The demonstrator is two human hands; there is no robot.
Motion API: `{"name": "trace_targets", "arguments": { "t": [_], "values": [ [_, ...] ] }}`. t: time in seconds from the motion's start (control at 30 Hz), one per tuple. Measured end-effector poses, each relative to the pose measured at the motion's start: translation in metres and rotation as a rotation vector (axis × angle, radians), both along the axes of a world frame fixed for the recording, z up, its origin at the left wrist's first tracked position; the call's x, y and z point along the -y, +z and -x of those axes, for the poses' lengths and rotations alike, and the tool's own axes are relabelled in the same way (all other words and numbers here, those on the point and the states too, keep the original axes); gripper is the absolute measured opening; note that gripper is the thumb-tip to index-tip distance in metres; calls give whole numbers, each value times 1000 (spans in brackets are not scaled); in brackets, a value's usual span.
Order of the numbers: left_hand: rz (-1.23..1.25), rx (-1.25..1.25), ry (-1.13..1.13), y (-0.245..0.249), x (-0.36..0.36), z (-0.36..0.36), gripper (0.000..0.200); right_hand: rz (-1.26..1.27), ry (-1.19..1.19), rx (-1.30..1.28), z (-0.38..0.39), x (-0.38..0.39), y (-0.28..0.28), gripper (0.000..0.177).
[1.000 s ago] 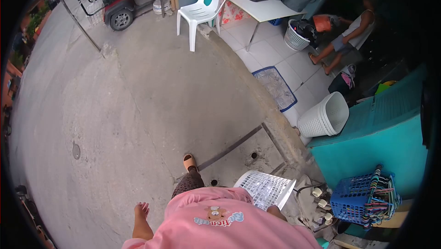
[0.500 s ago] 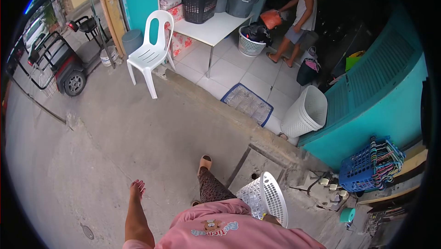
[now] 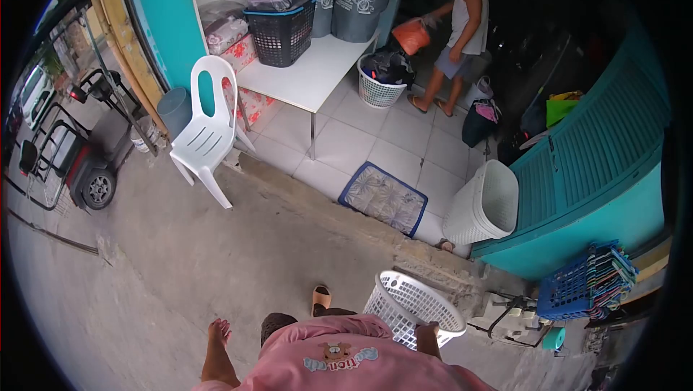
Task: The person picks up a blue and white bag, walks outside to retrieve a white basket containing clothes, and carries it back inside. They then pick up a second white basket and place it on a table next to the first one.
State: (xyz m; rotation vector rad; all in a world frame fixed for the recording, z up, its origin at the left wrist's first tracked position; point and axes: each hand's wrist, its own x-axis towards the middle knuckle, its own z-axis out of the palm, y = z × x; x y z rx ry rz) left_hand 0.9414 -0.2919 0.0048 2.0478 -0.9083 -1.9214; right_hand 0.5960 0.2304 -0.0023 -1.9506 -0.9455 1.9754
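At the lower left my left hand point(image 3: 219, 331) hangs away from my body, fingers loosely apart and holding nothing. My right hand point(image 3: 427, 332) is closed on the near rim of a white plastic laundry basket point(image 3: 393, 309), carried at my right side. Its wall is perforated, and no contents show in the part I can see. My pink shirt point(image 3: 332, 358) covers the basket's lower near side.
A raised concrete step point(image 3: 303, 192) edges the tiled doorway, with a blue-bordered mat point(image 3: 385, 200) inside. A white chair point(image 3: 208, 131) stands left, stacked white baskets point(image 3: 480, 207) right. Another person point(image 3: 462, 37) stands inside near a filled laundry basket point(image 3: 380, 91), holding an orange-red bag point(image 3: 411, 36).
I have moved nearer the doorway, so the table, mat and chair look closer. The white basket has swung slightly forward and its opening shows more. My left hand remains low at the left.
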Motion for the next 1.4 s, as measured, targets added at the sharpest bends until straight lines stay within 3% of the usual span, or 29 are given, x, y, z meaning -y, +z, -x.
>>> {"name": "trace_targets", "arguments": {
  "t": [0.07, 0.1, 0.13, 0.17, 0.2, 0.4, 0.5, 0.57, 0.6, 0.67, 0.77, 0.83, 0.97, 1.0, 1.1, 1.23, 1.4],
  "values": [
    [-36, -29, 11, -1, 16, 30, 31, 139, 252, -194, 33, 30, 9, 29],
    [-70, -57, 29, -2, 26, 46, 32, 159, 211, -315, 47, 50, 16, 28],
    [-35, -53, -18, -1, 38, 73, 34, 216, 215, -344, 64, 90, 68, 29],
    [-3, -46, -65, 4, 47, 105, 35, 195, 245, -253, 80, 107, 75, 30],
    [20, -113, -136, 12, 54, 141, 38, 261, 346, -376, 95, 111, 59, 32],
    [-159, -706, -522, 79, 75, 374, 75, 182, 683, -804, 197, 248, 184, 41],
    [-240, -732, -522, 118, 87, 458, 75, 166, 807, -935, 246, 315, 239, 30],
    [-551, -1212, -515, 122, 113, 502, 77, 170, 904, -929, 270, 361, 275, 26],
    [-600, -1204, -332, 127, 125, 512, 66, 167, 954, -925, 286, 381, 278, 27],
    [-554, -1112, -314, 118, 155, 516, 56, 177, 1029, -897, 307, 426, 295, 27],
    [-401, -1077, -274, 118, 195, 526, 62, 258, 1096, -864, 341, 474, 291, 23],
    [-331, -1011, -124, 118, 226, 536, 65, 317, 1067, -885, 361, 498, 266, 23],
    [-242, -1029, -119, 131, 280, 566, 65, 427, 1028, -865, 392, 533, 227, 25],
    [-186, -997, -126, 129, 288, 571, 65, 456, 1066, -895, 401, 535, 203, 32],
    [-68, -955, -109, 138, 300, 587, 65, 485, 992, -896, 418, 556, 192, 29],
    [1, -897, -112, 141, 313, 612, 68, 412, 984, -833, 440, 574, 185, 27],
    [138, -761, -20, 133, 337, 657, 66, 190, 1231, -748, 490, 590, 173, 41]
  ]
}}
